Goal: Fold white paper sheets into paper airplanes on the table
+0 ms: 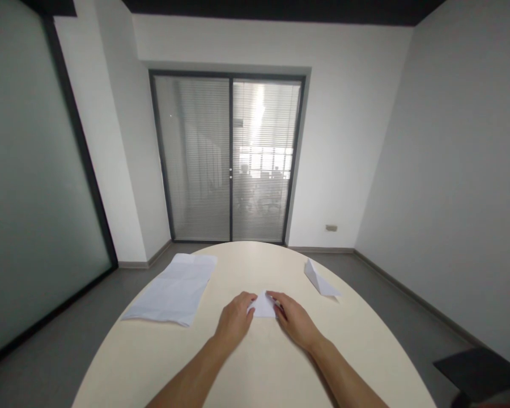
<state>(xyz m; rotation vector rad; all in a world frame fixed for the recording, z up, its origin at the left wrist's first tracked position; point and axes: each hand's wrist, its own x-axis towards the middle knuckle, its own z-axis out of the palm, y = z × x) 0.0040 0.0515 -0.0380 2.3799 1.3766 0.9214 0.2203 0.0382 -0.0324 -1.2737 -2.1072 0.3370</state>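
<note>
Left hand (234, 318) and right hand (296, 320) pinch a small paper (263, 306) by opposite edges; worktop (263, 362) beneath.

Pale table (255, 258) with a curved edge, standing on grey floor (412, 303). Far wall (352, 130) white; in it two tall glass panes (193, 164) in a dark frame (231, 209), thin slatted blinds (259, 218) across both. Right pane brighter – shapes beyond blurred. Small wall plate (331, 228) low down, right of the frame, above the grey skirting (323, 250). Frosted panel (29, 181), dark-edged, at left. Black ceiling strip (276, 10) overhead. Lower right – a dark flat object (480, 368), cut off by the view.
</note>
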